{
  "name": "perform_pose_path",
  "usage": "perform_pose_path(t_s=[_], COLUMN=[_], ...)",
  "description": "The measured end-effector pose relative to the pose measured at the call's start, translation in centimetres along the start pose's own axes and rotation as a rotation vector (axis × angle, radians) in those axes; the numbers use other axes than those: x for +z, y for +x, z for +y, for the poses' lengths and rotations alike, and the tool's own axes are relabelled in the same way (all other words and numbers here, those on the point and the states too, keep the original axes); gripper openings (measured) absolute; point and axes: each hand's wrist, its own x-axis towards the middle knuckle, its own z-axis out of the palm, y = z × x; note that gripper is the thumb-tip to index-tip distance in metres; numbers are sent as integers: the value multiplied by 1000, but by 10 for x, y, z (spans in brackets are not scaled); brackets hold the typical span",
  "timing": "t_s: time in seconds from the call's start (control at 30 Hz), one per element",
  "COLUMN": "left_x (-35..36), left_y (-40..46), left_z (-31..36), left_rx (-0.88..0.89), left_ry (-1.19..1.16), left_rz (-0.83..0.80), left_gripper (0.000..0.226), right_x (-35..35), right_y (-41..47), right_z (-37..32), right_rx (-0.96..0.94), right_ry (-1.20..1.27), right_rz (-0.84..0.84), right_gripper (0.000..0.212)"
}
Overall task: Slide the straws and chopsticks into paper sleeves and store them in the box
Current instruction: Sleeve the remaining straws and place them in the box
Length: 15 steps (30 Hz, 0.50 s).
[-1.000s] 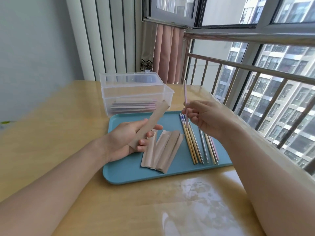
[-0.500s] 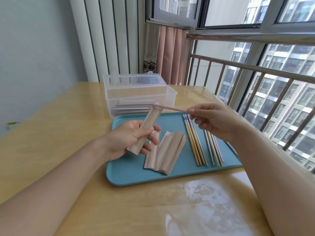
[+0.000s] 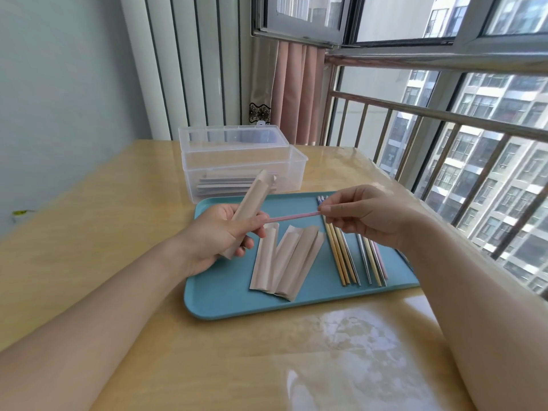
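My left hand [image 3: 219, 235] grips a brown paper sleeve [image 3: 252, 200] that slants up toward the box. Between the fingertips of my right hand [image 3: 364, 215] is a pink straw [image 3: 292, 217], lying almost level, its left end touching my left fingers. On the blue tray [image 3: 225, 304] lie several empty paper sleeves [image 3: 286, 258] and, to their right, a row of straws and chopsticks [image 3: 354, 259]. Behind the tray stands a clear plastic box [image 3: 293, 170] with filled sleeves stacked inside.
The box's clear lid [image 3: 234, 137] stands behind it. The wooden table [image 3: 98, 209] ends at a metal railing [image 3: 444, 120] and window on the right. A pink curtain [image 3: 296, 93] hangs behind the box.
My right hand swung the pink straw from upright to nearly level and brought its tip down from the sleeve's upper end to my left fingers. My left hand tilted the sleeve more upright.
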Motion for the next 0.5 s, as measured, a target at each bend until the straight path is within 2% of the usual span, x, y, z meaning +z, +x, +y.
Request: perform_pose_path(t_s=[0.1,0.23,0.33,0.4,0.47,0.5], left_x=[2,6,14,19,20,18], left_y=[1,0,-6,-8,-7,-7], left_z=[-2,1,5,6,6,6], left_rx=[34,187,225,228,182,131], left_ry=[38,175,155,119,75,59], left_rz=[88,240,190,162,142,124], left_gripper=[13,11,10,13,23,30], right_x=[4,17,43,51,45,38], right_y=[0,-1,-1,-1,-1,-1], right_z=[0,-5,-10,-11,-15,-17], right_rx=[-4,-155,-334,-390,-413,-417], right_ry=[-92,-694,-904,-1033,-1076,-1018], right_rz=[41,137,145,133,247,349], right_gripper=[17,7,6,11,10,9])
